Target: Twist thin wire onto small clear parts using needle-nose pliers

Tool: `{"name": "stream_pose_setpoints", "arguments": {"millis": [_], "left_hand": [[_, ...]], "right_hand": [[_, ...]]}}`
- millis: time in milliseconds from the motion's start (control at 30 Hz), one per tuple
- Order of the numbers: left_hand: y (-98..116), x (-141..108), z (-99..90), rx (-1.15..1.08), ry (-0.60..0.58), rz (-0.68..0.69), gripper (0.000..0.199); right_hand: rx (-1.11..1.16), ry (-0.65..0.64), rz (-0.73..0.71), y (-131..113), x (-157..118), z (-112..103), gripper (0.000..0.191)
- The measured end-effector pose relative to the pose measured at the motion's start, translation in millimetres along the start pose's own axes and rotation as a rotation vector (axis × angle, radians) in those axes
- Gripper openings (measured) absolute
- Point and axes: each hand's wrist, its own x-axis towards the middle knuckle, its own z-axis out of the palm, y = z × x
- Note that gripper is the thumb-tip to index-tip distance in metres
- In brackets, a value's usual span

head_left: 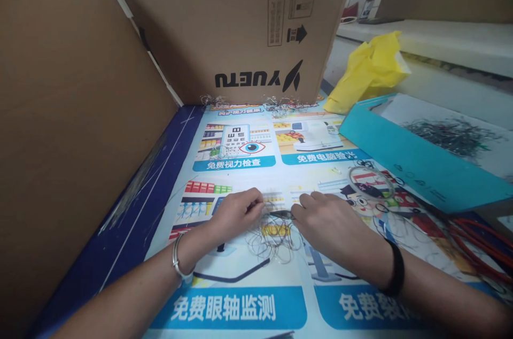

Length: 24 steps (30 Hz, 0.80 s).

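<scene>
My left hand [239, 212] is closed in a pinch above the printed sheet, its fingertips at a tangle of thin wire [274, 245]. Loops of this wire spread loosely below and between both hands. My right hand [323, 221] is closed, knuckles up, with a dark slim piece [279, 214] reaching out of it toward the left fingertips. It looks like the tip of a small tool, but most of it is hidden in the fingers. A metal bangle sits on my left wrist and a black band on my right.
Cardboard panels [192, 29] wall the left and back. More wire [280, 106] lies at the back panel's foot. To the right are a turquoise box [404, 162] with dark wire clippings, a yellow bag [368, 69], a clear ring [371, 183] and reddish-orange cords [476, 248].
</scene>
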Motion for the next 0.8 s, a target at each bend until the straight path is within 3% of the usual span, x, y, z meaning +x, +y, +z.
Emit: {"name": "stream_pose_setpoints", "arguments": {"millis": [200, 567, 800], "left_hand": [[3.7, -0.8, -0.2, 0.084, 0.011, -0.031, 0.01], [4.4, -4.6, 5.7, 0.251, 0.019, 0.042, 0.011], [7.5, -3.5, 4.4, 0.186, -0.022, -0.003, 0.01]], "right_hand": [[-0.034, 0.076, -0.034, -2.6, 0.2, 3.1, 0.012], [-0.126, 0.13, -0.064, -13.2, -2.8, 0.5, 0.012], [-0.209, 0.195, -0.109, -19.6, -3.8, 3.4, 0.012]]}}
